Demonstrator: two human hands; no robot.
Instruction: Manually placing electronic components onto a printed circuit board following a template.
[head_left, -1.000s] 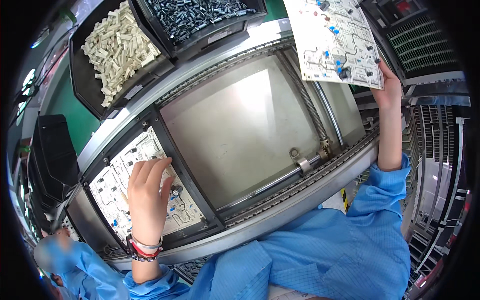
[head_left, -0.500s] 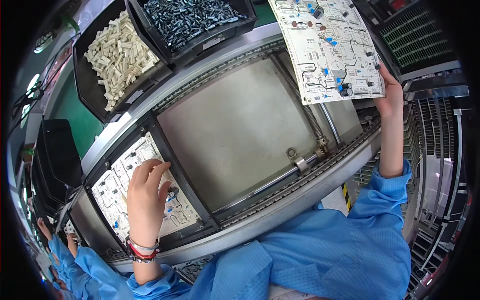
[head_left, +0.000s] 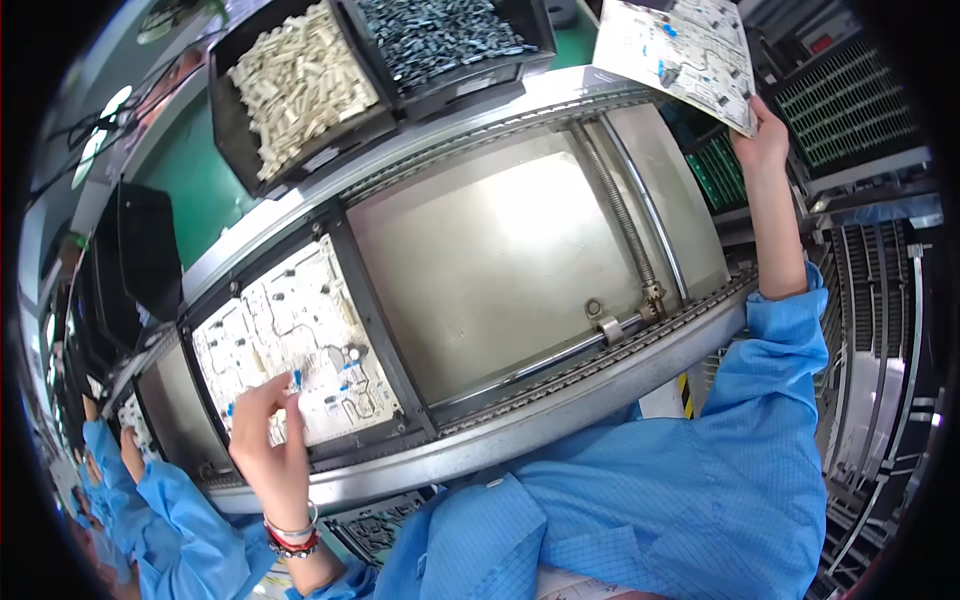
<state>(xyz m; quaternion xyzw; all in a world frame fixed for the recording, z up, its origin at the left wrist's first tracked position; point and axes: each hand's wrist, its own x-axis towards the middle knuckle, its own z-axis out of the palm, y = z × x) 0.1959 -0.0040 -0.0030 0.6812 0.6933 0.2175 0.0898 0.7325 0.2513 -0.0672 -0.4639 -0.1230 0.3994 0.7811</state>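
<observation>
At the upper right, my right hand [head_left: 762, 140] grips a white circuit board [head_left: 690, 50] by its lower right corner, holding it up tilted. Black and blue parts are mounted on it. Lower left, my left hand [head_left: 268, 440] is over a second white circuit board [head_left: 285, 310] that lies in a black frame [head_left: 375, 320] on the conveyor. Its thumb and forefinger close around a small blue component [head_left: 296, 379] at the board's surface; whether that part is loose or mounted I cannot tell. My left palm hides the board's near edge.
Beyond the conveyor rail [head_left: 560, 400] stand a black bin of cream-white parts [head_left: 305, 85] and a bin of dark cylindrical parts [head_left: 435, 35]. A bare metal plate [head_left: 490, 260] lies inside the conveyor. Racks [head_left: 850, 100] stand at right; a co-worker's blue sleeve [head_left: 190, 510] shows lower left.
My right hand has carried its board up and away. My left hand has drawn back toward the near edge of the other board, and its fingers have come together at the blue component.
</observation>
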